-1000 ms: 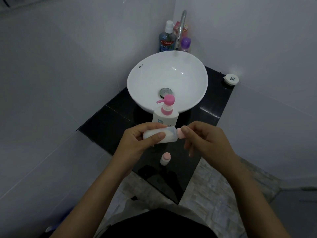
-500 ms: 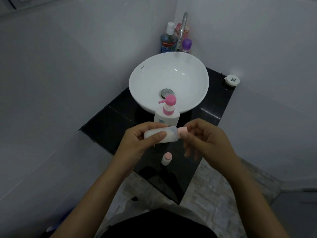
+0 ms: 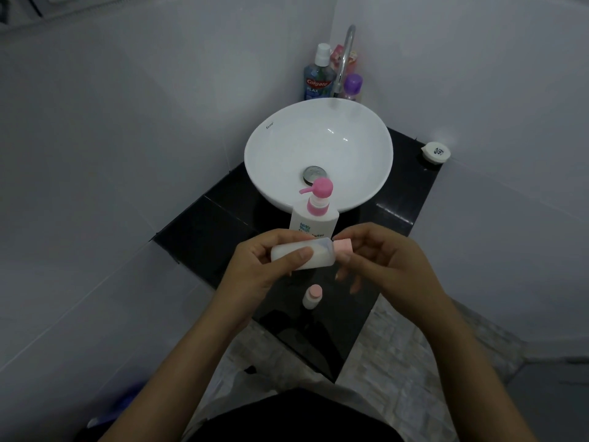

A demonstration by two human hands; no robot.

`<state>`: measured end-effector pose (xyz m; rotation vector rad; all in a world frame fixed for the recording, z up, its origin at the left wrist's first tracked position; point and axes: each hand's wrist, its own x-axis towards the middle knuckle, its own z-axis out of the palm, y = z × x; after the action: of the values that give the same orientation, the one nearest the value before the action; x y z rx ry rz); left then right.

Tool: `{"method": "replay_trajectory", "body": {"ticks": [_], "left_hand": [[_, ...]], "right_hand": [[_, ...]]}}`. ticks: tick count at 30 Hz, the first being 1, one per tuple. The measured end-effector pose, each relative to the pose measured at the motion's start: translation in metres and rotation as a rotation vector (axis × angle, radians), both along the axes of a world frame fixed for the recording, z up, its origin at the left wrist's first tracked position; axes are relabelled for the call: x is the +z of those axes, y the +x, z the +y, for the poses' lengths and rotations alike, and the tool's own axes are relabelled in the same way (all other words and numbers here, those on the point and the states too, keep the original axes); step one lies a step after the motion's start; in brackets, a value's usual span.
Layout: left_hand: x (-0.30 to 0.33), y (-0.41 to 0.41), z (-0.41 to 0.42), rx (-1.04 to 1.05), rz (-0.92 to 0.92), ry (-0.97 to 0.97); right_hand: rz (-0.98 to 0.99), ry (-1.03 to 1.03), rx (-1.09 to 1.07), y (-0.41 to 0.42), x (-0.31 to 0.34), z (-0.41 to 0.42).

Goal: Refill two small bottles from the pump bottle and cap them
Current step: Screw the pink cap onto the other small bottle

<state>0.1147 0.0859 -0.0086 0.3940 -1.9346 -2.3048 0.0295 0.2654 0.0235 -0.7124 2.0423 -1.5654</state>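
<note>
My left hand (image 3: 261, 266) grips a small translucent bottle (image 3: 315, 255) of white liquid, held on its side above the black counter (image 3: 204, 231). My right hand (image 3: 389, 260) pinches the pink cap (image 3: 343, 245) at the bottle's mouth with thumb and fingertips. Behind the hands stands the white pump bottle (image 3: 314, 216) with a pink pump head, its spout pointing left. A second small bottle (image 3: 311, 296) with a pink cap stands upright on the counter just below my hands.
A white round basin (image 3: 318, 154) sits on the counter behind the pump bottle, with a chrome tap (image 3: 344, 59) over it. Mouthwash (image 3: 318, 78) and a purple-capped bottle (image 3: 352, 87) stand in the corner. A white round container (image 3: 435, 152) rests at the counter's far right.
The pink cap shows more between my right fingertips than before, and those fingers have shifted around it. The left hand and bottle stay in about the same place.
</note>
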Motion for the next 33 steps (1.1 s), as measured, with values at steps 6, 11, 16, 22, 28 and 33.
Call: {"method": "replay_trajectory", "body": {"ticks": [6,11,16,22,28,33], "left_hand": [[-0.002,-0.002,0.002,0.041,0.025,0.005],[-0.002,-0.002,0.007,0.072,0.045,0.001],[-0.002,-0.005,0.003,0.062,-0.03,0.074],[0.002,-0.005,0.005,0.085,0.036,0.071],[0.001,-0.004,0.01,0.11,0.103,-0.01],[-0.003,-0.004,0.008,0.097,0.131,-0.119]], "right_hand": [[0.085,0.008,-0.109,0.007,-0.012,-0.007],[0.007,0.001,-0.168,0.009,-0.018,-0.011],[-0.034,-0.113,-0.106,0.003,-0.01,-0.009],[0.019,-0.088,-0.152,0.009,-0.014,-0.012],[-0.008,-0.088,-0.236,0.012,-0.02,-0.015],[-0.017,-0.092,-0.272,0.012,-0.025,-0.017]]}}
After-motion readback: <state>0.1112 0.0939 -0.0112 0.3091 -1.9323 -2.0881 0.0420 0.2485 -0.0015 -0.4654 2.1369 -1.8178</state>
